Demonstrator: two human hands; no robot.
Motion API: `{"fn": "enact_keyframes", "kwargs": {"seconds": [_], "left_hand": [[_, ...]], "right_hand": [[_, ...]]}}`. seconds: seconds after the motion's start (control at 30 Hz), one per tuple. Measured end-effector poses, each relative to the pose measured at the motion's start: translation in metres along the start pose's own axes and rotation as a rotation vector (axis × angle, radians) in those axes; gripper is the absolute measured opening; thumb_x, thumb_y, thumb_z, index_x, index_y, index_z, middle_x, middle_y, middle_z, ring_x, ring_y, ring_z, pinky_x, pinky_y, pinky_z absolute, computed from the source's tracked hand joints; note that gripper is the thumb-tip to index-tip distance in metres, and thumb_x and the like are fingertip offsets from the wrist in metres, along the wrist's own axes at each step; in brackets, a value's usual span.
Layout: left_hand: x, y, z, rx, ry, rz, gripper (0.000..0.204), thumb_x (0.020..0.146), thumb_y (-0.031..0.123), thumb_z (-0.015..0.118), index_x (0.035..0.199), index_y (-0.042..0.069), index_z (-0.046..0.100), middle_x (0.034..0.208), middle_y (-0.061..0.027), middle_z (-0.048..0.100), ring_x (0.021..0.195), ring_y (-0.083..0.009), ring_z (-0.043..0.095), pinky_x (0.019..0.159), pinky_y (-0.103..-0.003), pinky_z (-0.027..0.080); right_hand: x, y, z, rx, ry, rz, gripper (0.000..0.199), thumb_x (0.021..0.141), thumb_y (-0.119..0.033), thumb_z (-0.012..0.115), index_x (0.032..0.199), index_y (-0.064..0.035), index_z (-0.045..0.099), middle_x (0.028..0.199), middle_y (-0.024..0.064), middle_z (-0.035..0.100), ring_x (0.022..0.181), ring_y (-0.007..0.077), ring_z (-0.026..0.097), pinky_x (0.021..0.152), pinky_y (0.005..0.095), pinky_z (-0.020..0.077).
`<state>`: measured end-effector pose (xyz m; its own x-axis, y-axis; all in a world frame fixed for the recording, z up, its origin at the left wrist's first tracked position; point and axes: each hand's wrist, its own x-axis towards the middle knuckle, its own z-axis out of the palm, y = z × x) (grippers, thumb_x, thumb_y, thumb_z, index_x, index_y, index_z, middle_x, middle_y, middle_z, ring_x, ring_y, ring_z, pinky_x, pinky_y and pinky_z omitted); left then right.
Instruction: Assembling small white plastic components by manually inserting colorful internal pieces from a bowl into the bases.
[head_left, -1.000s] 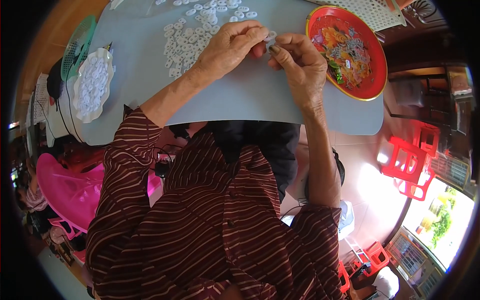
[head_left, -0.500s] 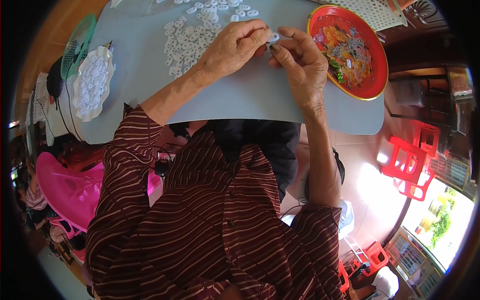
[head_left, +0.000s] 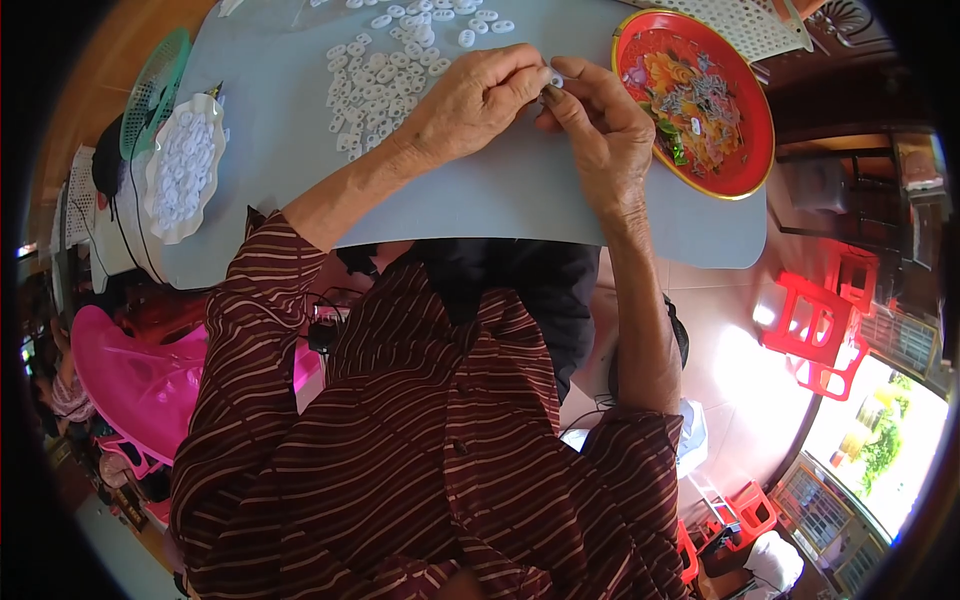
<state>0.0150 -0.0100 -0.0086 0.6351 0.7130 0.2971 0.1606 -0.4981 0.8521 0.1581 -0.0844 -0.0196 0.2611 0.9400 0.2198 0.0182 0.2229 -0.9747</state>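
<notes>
Since the frame a second ago, both of our hands have stayed joined over the pale blue-grey table sheet (head_left: 500,200), the whole scene sitting only slightly lower and to the left in the view, with the grip unchanged.

Taking the sheet as our landmark and reading from its left: at its far left edge lies a green perforated plastic lid (head_left: 150,90), and just beside it a white scalloped dish heaped with small white plastic rings (head_left: 183,168). On the sheet's upper middle a loose scatter of small white plastic rings (head_left: 385,70) spreads out.

Our left hand (head_left: 470,105) rests on the sheet just right of that scatter, fingers curled and thumb and forefinger pressed together on one small white ring piece (head_left: 553,77). Our right hand (head_left: 598,135) meets it from the right, its thumb and forefinger tips closed against the same piece, so both hands pinch it between them, just above the sheet's upper centre.

At the sheet's right end stands a round red tray with a gold rim and flowered pattern (head_left: 738,182), holding small mixed parts. Beyond the sheet's top right corner lies a white perforated plastic basket (head_left: 750,25). Off the sheet's right edge, on the floor, stands a red plastic stool (head_left: 815,330).
</notes>
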Motion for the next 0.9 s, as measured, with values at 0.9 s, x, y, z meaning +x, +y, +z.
{"fn": "enact_keyframes", "kwargs": {"seconds": [0.9], "left_hand": [[-0.006,-0.004,-0.001,-0.08,0.031,-0.032,0.021,0.091,0.019,0.045,0.082,0.0,0.051,0.061,-0.0085,0.046,0.054,-0.0138,0.042,0.051,-0.031,0.039]], "right_hand": [[-0.003,0.008,0.009,-0.165,-0.023,-0.176,0.035,0.072,0.0,0.074,0.104,-0.0012,0.06,0.079,0.0079,0.065,0.071,0.0127,0.063,0.067,0.0254,0.0527]]}}
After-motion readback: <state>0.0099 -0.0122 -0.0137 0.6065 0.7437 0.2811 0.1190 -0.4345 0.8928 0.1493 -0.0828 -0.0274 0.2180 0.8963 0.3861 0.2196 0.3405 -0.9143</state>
